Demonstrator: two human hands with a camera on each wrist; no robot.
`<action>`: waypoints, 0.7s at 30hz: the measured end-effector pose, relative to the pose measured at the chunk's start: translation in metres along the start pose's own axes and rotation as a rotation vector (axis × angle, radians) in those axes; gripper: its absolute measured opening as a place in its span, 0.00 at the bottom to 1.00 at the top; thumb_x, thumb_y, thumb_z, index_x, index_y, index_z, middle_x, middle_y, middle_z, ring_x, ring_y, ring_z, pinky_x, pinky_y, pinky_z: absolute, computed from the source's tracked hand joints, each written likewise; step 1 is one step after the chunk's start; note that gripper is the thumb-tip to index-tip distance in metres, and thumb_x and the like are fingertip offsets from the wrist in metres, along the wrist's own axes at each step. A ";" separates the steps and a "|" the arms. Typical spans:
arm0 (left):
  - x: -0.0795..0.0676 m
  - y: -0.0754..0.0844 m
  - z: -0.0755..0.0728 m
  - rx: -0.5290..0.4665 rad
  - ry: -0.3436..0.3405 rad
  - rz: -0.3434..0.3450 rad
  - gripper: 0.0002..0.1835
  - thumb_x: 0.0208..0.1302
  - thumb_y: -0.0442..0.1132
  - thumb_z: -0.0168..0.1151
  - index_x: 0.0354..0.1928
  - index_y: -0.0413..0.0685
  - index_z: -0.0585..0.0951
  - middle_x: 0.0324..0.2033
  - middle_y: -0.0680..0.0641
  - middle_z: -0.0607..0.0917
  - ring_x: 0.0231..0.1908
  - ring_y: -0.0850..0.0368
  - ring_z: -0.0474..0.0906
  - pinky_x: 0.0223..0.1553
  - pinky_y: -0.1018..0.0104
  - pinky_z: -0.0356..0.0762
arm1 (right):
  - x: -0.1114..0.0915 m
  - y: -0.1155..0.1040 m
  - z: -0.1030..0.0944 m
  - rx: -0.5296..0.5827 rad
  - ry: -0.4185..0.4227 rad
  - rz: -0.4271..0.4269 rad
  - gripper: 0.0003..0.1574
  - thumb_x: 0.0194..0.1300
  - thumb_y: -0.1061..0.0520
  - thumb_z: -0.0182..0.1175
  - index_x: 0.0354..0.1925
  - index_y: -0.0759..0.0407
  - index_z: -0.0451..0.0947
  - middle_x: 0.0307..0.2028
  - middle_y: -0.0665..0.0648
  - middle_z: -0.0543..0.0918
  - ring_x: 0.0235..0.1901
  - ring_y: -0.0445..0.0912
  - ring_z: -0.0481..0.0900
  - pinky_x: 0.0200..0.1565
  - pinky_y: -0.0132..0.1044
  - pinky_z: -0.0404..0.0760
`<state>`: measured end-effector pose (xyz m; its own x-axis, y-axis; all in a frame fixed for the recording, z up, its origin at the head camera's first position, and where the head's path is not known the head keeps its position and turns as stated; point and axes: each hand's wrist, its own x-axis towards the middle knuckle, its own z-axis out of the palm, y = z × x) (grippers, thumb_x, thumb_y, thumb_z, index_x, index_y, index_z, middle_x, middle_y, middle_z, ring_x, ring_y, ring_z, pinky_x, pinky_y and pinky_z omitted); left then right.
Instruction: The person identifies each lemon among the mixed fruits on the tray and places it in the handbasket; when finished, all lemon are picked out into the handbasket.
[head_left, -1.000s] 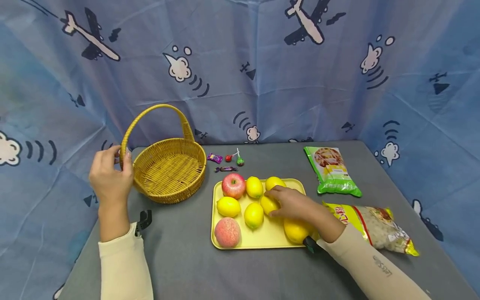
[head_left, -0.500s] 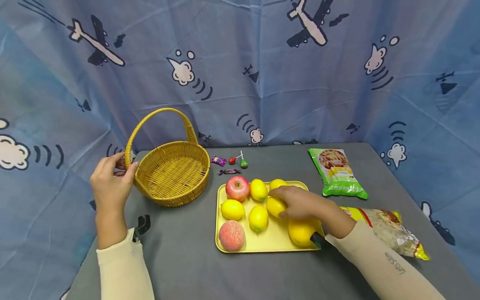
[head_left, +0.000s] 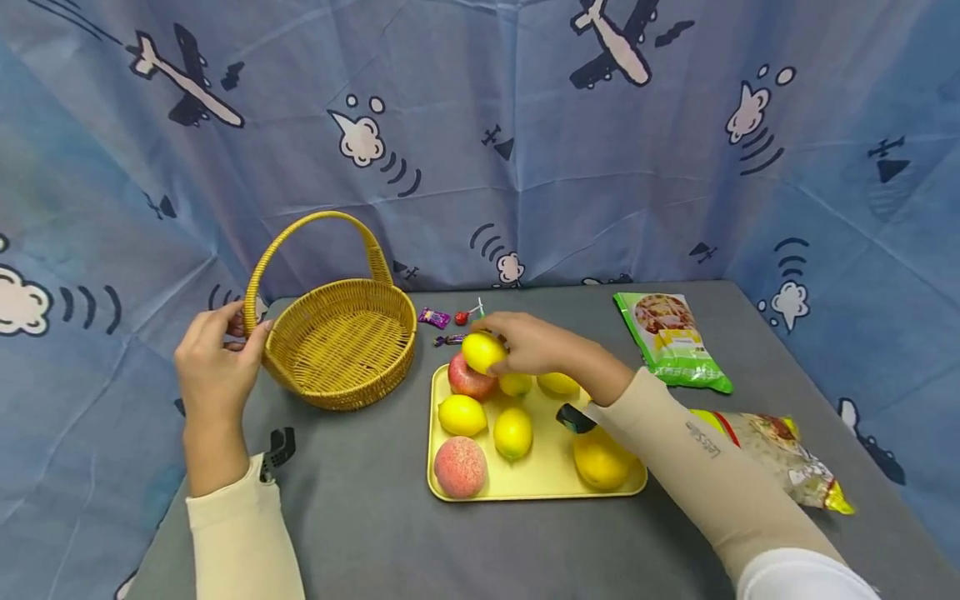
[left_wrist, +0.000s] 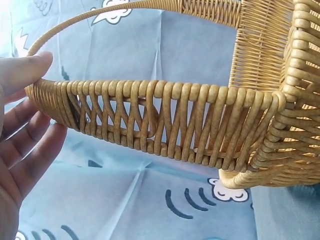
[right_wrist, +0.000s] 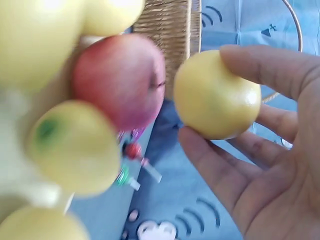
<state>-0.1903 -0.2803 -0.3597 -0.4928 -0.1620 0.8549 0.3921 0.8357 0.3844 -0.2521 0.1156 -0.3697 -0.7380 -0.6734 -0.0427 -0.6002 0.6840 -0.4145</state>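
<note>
My left hand (head_left: 219,354) pinches the side of the handle (left_wrist: 115,107) of a yellow wicker basket (head_left: 352,385), thumb on one face and fingers on the other. The basket stands on the table and its inside shows bare weave. My right hand (head_left: 534,343) grips a lemon (right_wrist: 217,95) between thumb and fingers, raised above the apple (head_left: 468,382) at the back left of a yellow tray (head_left: 551,479). On the tray lie several other lemons (head_left: 513,433), a fuzzy peach (head_left: 461,467) and a bigger yellow-orange fruit (head_left: 602,458) under the right forearm.
Behind the tray lie wrapped candies (head_left: 434,317) and lollipops (right_wrist: 133,150), partly covered by the right hand in the head view. To the right are a green food bag (head_left: 672,340) and a yellow clear-fronted bag (head_left: 787,458). A blue patterned curtain (head_left: 450,142) hangs behind the table.
My right hand has lifted a lemon from the tray's back right part and carried it left, over the apple. The left hand keeps its hold on the basket handle.
</note>
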 end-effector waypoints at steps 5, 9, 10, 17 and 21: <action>-0.003 -0.001 0.001 0.002 0.003 -0.007 0.19 0.43 0.38 0.71 0.39 0.38 0.81 0.27 0.40 0.78 0.27 0.49 0.75 0.30 0.91 0.63 | 0.038 -0.020 0.002 0.030 0.022 -0.052 0.39 0.47 0.47 0.66 0.59 0.44 0.65 0.53 0.46 0.68 0.47 0.41 0.66 0.49 0.35 0.69; -0.006 -0.002 0.001 0.005 0.010 -0.015 0.18 0.43 0.37 0.71 0.39 0.38 0.81 0.27 0.40 0.78 0.27 0.49 0.75 0.30 0.91 0.62 | 0.065 -0.029 0.010 0.078 0.038 -0.076 0.38 0.47 0.49 0.67 0.58 0.46 0.66 0.53 0.46 0.69 0.46 0.41 0.66 0.47 0.35 0.69; -0.006 -0.002 0.001 0.006 0.012 -0.015 0.18 0.43 0.37 0.71 0.39 0.38 0.82 0.27 0.40 0.78 0.27 0.49 0.75 0.30 0.91 0.62 | 0.071 -0.030 0.013 0.089 0.046 -0.084 0.38 0.47 0.49 0.67 0.57 0.47 0.66 0.52 0.46 0.69 0.46 0.41 0.66 0.47 0.35 0.69; -0.007 0.002 0.000 0.028 0.019 0.003 0.18 0.46 0.39 0.69 0.40 0.38 0.82 0.28 0.41 0.79 0.27 0.50 0.75 0.30 0.90 0.65 | 0.104 -0.034 0.035 0.131 0.121 -0.100 0.37 0.44 0.49 0.68 0.55 0.47 0.69 0.50 0.47 0.72 0.45 0.41 0.68 0.45 0.32 0.69; -0.003 0.003 0.001 0.027 0.026 0.019 0.18 0.46 0.40 0.69 0.39 0.38 0.82 0.28 0.41 0.79 0.27 0.50 0.76 0.30 0.90 0.64 | 0.115 -0.036 0.043 0.190 0.137 -0.040 0.41 0.43 0.46 0.69 0.57 0.47 0.68 0.48 0.46 0.72 0.42 0.43 0.70 0.42 0.33 0.71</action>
<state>-0.1881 -0.2764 -0.3617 -0.4652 -0.1593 0.8708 0.3798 0.8526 0.3589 -0.3019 0.0014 -0.3985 -0.7574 -0.6459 0.0958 -0.5708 0.5837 -0.5775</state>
